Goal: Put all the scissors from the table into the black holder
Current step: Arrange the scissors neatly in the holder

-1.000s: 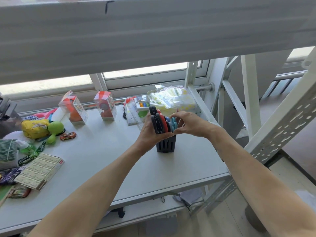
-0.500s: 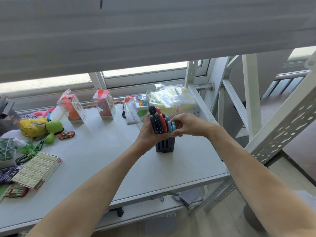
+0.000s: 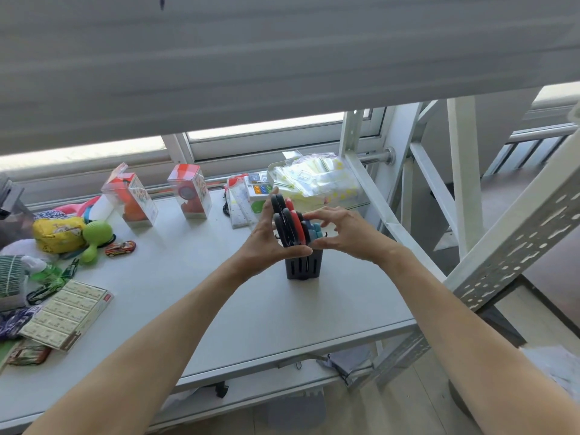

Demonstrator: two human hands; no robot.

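A black slotted holder [image 3: 303, 267] stands on the white table [image 3: 238, 312], right of middle. Several scissors stand upright in it: black handles [image 3: 281, 221] on the left, red handles [image 3: 297, 223] beside them, blue handles [image 3: 314, 231] on the right. My left hand [image 3: 266, 243] wraps the holder's top left side, thumb along its front rim and fingers up against the black handles. My right hand [image 3: 343, 233] hovers at the holder's right, fingers spread and fingertips near the blue handles. Green-handled scissors [image 3: 50, 285] lie at the table's left.
The left side holds a flat printed box [image 3: 67, 312], a green toy [image 3: 94, 237], a small toy car [image 3: 120, 248] and a yellow pouch [image 3: 58, 233]. Two clear toy boxes [image 3: 188, 196] and a bag of packets [image 3: 314, 178] stand at the back. White shelf struts [image 3: 370, 196] rise at the right.
My right hand has let go of the scissor handles; its fingers have spread apart. The left hand stays around the holder and black handles.
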